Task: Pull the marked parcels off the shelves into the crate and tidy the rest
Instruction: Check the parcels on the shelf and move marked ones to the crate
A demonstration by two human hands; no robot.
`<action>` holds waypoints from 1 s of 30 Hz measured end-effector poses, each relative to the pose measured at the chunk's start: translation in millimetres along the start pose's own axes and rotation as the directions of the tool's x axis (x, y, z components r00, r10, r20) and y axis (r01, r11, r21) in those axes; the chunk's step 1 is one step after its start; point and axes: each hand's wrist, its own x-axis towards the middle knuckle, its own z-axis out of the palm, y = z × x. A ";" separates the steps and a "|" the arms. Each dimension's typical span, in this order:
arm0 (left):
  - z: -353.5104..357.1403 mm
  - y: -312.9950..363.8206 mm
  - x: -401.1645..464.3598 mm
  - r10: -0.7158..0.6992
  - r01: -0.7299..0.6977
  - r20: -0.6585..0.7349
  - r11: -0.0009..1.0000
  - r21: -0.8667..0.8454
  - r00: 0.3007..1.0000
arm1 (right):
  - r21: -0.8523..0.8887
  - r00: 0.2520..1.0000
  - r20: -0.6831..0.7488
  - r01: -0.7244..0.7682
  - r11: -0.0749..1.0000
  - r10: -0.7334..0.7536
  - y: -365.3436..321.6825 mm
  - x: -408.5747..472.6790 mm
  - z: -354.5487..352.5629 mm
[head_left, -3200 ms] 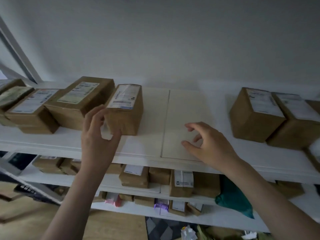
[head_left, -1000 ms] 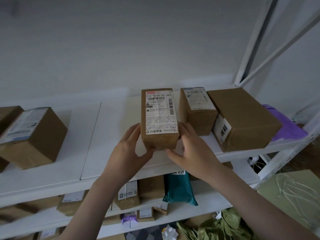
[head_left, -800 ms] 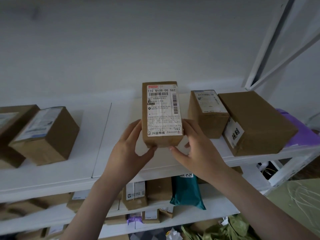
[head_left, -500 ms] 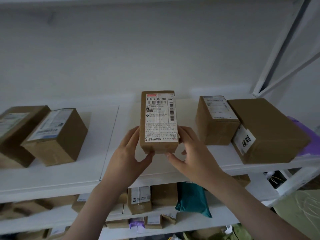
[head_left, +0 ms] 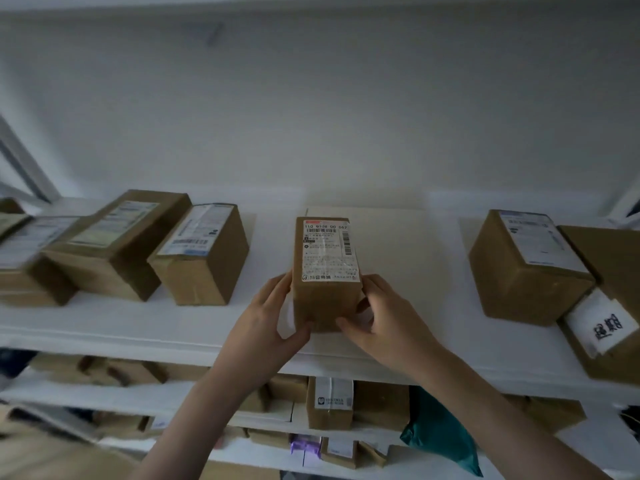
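A narrow brown parcel (head_left: 325,271) with a white barcode label on top is in the middle of the top white shelf (head_left: 415,337). My left hand (head_left: 266,323) grips its left front corner and my right hand (head_left: 381,323) grips its right front corner. Whether its base rests on the shelf I cannot tell. To its left lie three labelled brown parcels (head_left: 204,254), close together. On the right stand a labelled parcel (head_left: 526,268) and a bigger box (head_left: 609,306) with a white tag. No crate is in view.
Bare shelf lies on both sides of the held parcel. The lower shelves hold several small brown parcels (head_left: 329,400), a teal bag (head_left: 440,431) and a purple item (head_left: 304,446). A slanted white frame brace (head_left: 20,164) is at the far left.
Both hands carried the narrow parcel leftward along the top shelf, away from the right pair of boxes toward the middle. The view swung left; the left group of parcels is now visible.
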 end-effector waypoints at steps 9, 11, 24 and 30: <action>-36.0 -40.6 -2.8 -0.188 0.195 -0.094 0.978 0.071 0.978 | 0.073 0.995 0.073 0.057 0.996 -0.062 -33.8 53.8 41.3; -40.7 -47.1 -1.0 -0.210 0.219 -0.103 0.972 0.085 0.972 | 0.087 0.995 0.078 0.061 0.994 -0.068 -37.9 62.8 48.4; -25.8 -19.3 -39.5 -0.319 0.362 -0.217 0.911 0.200 0.923 | 0.064 1.000 0.017 0.023 0.998 -0.024 5.7 -20.0 2.2; 26.5 39.9 -26.3 -0.257 0.279 -0.129 0.941 0.194 0.958 | 0.097 0.988 -0.053 -0.139 0.985 0.145 57.0 -101.5 -82.6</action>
